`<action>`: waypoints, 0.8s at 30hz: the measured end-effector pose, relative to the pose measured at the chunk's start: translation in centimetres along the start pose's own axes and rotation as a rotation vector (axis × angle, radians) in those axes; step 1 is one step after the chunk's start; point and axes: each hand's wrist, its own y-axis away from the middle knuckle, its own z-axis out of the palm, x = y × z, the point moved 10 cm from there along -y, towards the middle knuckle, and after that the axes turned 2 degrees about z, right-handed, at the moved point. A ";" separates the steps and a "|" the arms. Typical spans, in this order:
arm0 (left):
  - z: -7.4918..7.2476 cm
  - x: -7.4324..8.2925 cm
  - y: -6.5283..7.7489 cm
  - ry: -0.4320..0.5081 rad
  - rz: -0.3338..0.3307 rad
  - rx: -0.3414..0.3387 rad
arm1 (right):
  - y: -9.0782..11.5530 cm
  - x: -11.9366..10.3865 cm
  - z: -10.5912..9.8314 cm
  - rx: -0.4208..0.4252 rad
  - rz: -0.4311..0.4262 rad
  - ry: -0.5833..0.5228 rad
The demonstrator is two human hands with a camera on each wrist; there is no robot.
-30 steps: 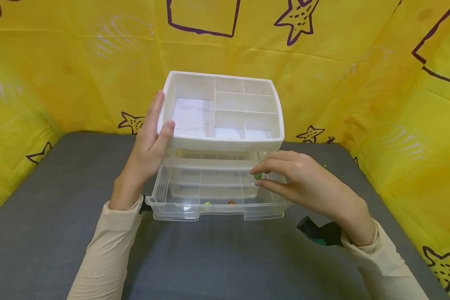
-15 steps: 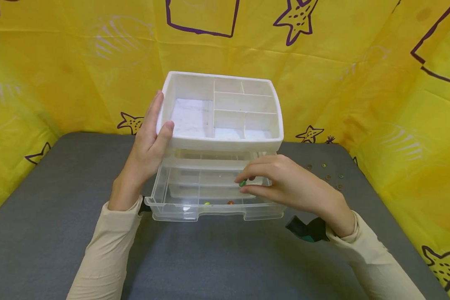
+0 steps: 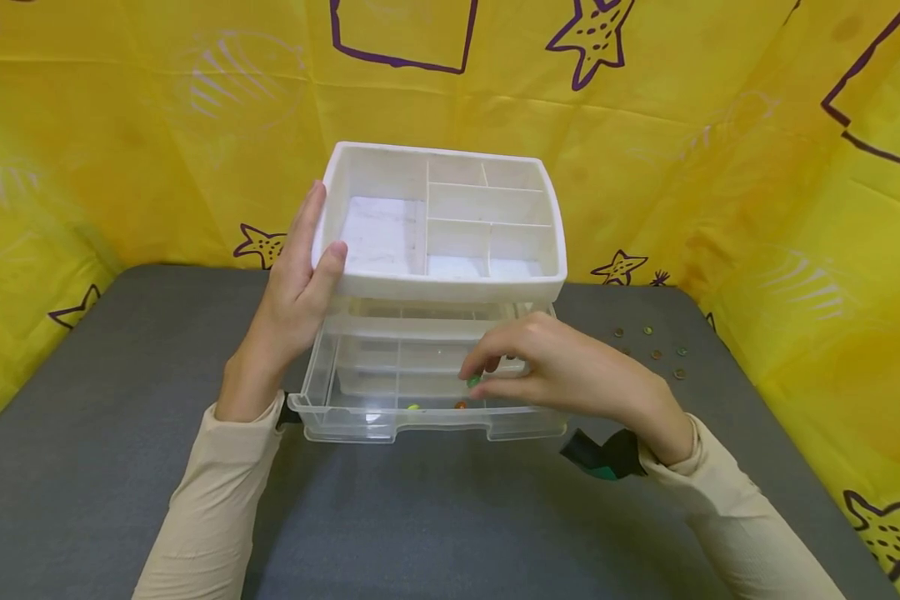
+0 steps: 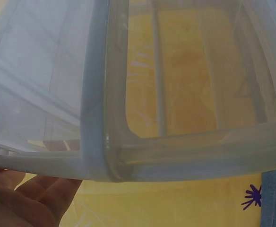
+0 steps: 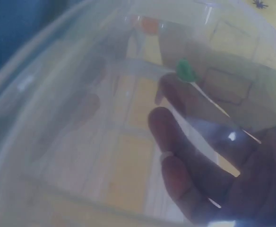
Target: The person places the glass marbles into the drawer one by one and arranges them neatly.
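My left hand (image 3: pixel 288 283) grips the left side of a plastic drawer organizer, its thumb over the rim of the white divided top tray (image 3: pixel 450 287). Below that tray, a clear drawer (image 3: pixel 352 423) is pulled out toward me. Over the drawer's right half, my right hand (image 3: pixel 562 367) pinches a small green bead (image 3: pixel 474 381) between thumb and fingertips. The same green bead (image 5: pixel 186 71) shows at the fingertips in the right wrist view. Inside the drawer, near its front wall, lie a yellow-green bead (image 3: pixel 414 407) and an orange bead (image 3: pixel 461 405).
Several small round beads (image 3: pixel 656 354) lie on the grey table (image 3: pixel 420 525), right of the organizer. A yellow patterned cloth (image 3: pixel 645 167) hangs behind the table and along both sides. The organizer's clear frame (image 4: pixel 190 156) fills much of the left wrist view.
My right hand has moved left and slightly down with the green bead, further over the drawer. Beads on the table at the right came into sight behind it. The left hand stays put.
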 end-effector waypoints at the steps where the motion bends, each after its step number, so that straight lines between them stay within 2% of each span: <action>1: 0.0 0.0 0.0 -0.002 -0.001 -0.001 | -0.1 0.1 0.1 -0.014 0.014 -0.007; 6: 0.0 0.1 0.1 -0.002 -0.006 -0.004 | -0.4 0.6 0.7 -0.076 0.070 -0.047; 24: 0.0 -0.1 0.1 -0.001 -0.013 -0.009 | -0.7 0.8 1.5 -0.143 0.068 -0.031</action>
